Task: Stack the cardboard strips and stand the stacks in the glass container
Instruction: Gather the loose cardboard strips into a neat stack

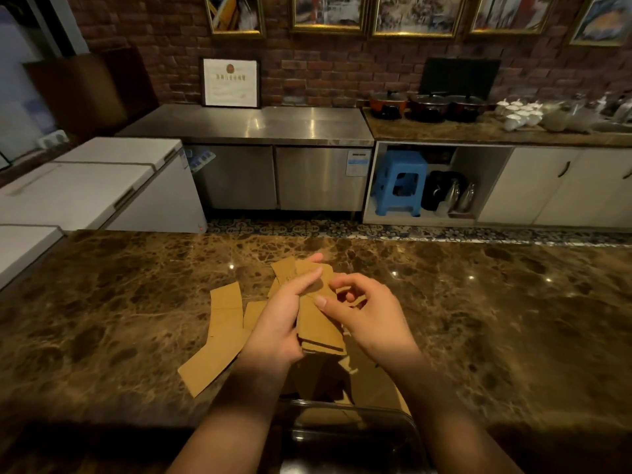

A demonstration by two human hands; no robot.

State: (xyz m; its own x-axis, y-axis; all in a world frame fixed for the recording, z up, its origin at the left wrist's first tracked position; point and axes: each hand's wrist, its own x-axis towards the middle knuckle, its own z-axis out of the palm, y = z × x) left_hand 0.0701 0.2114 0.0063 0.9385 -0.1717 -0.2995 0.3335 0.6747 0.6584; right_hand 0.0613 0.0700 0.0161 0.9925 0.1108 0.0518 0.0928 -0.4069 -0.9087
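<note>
Our left hand (277,323) has its fingers (307,278) clamped on the stack of cardboard strips (318,323): fingers over the top face, thumb hidden under it, we judge. The stack's long axis runs 12 to 6, far end slightly toward 11, near end hanging free above the desk (478,319).

Our right hand (369,313) sits at 3 o'clock of the stack, touching it. The thumb presses on the stack's right edge; the other fingers curl loosely, pinching nothing we can make out. It reads as squaring the edges, not carrying.

Loose strips (222,333) lie flat on the desk at 9 o'clock of the left hand, one long piece running off toward 7. More cardboard lies under the hands, partly hidden.

The glass container (352,436) is at 6 o'clock, just beside the wrists, rim facing up, between the forearms. Dark inside; we cannot tell if any stack stands in it yet.

Key relation: the stack's axis already points at the container. The left hand holds it and is nearer, so standing it up likely means tipping the near end down and pulling back toward 6. Risk: strips fanning out if the grip loosens.
</note>
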